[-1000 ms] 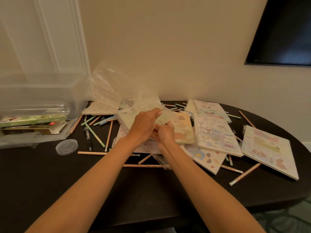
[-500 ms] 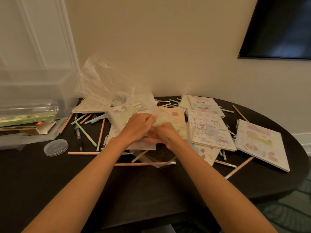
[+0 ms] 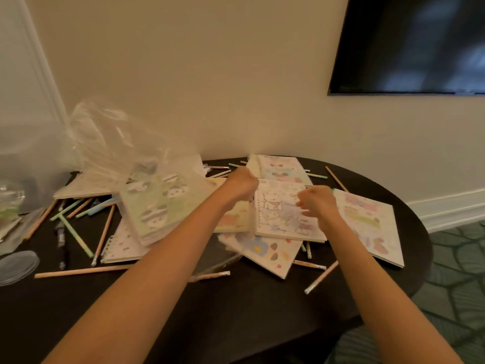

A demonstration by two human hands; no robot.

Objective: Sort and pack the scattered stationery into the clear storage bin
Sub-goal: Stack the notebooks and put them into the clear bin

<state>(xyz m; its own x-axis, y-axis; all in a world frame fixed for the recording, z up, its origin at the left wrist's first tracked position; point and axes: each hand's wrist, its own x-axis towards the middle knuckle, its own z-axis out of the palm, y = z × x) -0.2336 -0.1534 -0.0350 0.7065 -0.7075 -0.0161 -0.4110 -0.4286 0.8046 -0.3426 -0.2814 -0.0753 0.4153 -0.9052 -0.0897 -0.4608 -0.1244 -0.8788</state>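
Left hand (image 3: 241, 185) and right hand (image 3: 315, 204) curl, any grip lost in blur, over a white cartoon-printed spiral notebook (image 3: 280, 222) at centre frame, while the clear plastic storage bin (image 3: 23, 158) stands far left, nearer the left hand.

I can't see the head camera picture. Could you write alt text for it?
A person's left hand and right hand hover curled over a jumble of cartoon-covered notebooks on a dark round table; whether they grip anything is unclear. Pencils lie scattered around, with a crumpled clear plastic bag at the back left.
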